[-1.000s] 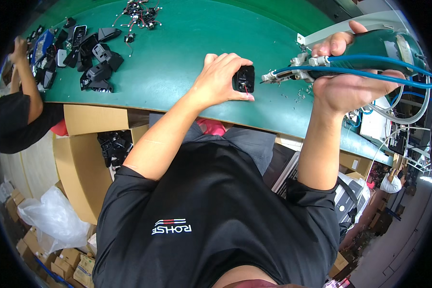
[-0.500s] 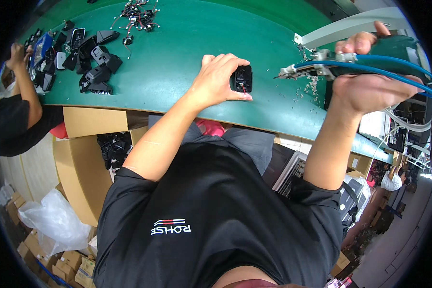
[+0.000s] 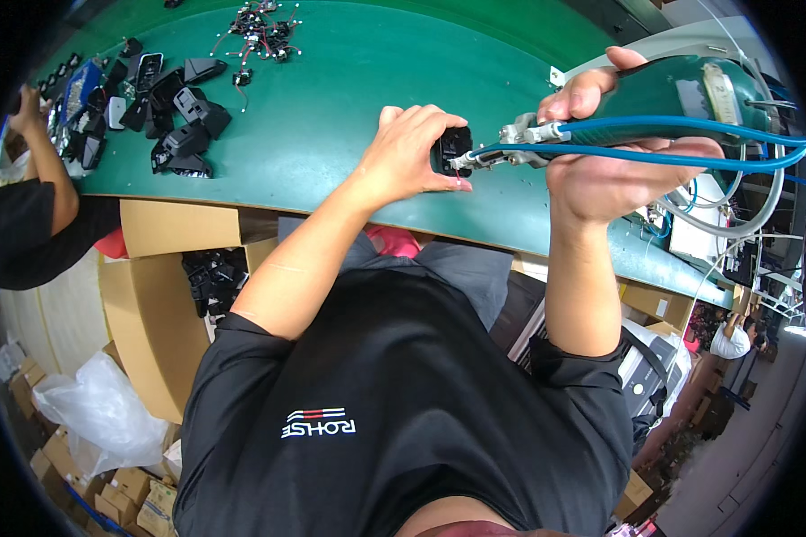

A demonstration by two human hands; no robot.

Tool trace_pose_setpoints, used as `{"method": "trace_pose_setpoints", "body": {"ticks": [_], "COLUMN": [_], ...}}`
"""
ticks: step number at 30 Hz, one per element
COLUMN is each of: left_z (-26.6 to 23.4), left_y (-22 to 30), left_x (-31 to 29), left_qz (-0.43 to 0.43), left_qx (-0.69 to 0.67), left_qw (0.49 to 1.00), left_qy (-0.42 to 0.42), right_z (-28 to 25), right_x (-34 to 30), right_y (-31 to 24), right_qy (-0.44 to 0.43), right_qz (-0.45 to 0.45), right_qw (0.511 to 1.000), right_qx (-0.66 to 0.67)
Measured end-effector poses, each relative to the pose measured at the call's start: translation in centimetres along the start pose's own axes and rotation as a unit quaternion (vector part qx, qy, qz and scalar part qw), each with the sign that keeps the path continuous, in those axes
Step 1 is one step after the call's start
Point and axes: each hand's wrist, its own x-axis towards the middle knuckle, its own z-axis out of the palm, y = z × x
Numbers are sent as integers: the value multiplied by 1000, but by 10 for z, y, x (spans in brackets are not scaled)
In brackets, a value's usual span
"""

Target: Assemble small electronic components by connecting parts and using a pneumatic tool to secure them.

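Between the thumb and fingers of my left hand (image 3: 407, 148) is a small black plastic housing (image 3: 457, 143), held on the green tabletop. A short red wire shows at its near end. My right hand (image 3: 613, 161) is wrapped round a green air-powered screwdriver (image 3: 649, 94) with blue hoses along its side. The tool lies nearly level, and its metal tip (image 3: 464, 163) meets the lower part of the housing. Whether a screw sits under the tip is too small to tell.
Several black plastic casings (image 3: 184, 112) lie on the left of the green bench (image 3: 331, 72). Wired parts (image 3: 258, 36) are heaped at the far side. A cardboard box (image 3: 143, 304) of black parts stands below the bench edge. Another person's arm (image 3: 45, 152) is at far left.
My right hand has brought the screwdriver leftward, from above the loose screws onto the black housing. My left hand and the housing have stayed nearly still.
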Motion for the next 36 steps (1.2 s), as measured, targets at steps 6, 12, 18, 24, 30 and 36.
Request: {"method": "trace_pose_setpoints", "body": {"ticks": [6, 12, 18, 24, 30, 36], "left_z": [1, -1, -2, -2, -1, -2], "left_y": [0, 1, 1, 2, 2, 1], "left_x": [0, 0, 1, 1, 0, 0], "left_qz": [7, 1, -8, -20, -13, -2], "left_qx": [-3, -2, -2, -15, -15, -2], "left_qw": [1000, 1000, 1000, 1000, 1000, 1000], "left_qy": [7, 2, -13, -14, 0, -6], "right_z": [-7, -6, -7, 6, 9, 1], "right_x": [-3, -4, -7, -12, -1, 25], "right_y": [5, 6, 10, 12, 1, -20], "right_qy": [21, 20, 19, 160, 148, -44], "right_qz": [1, 13, 9, 35, 62, -29], "right_qw": [1000, 1000, 1000, 986, 984, 998], "right_qx": [-4, 20, 8, 15, -81, 31]}}
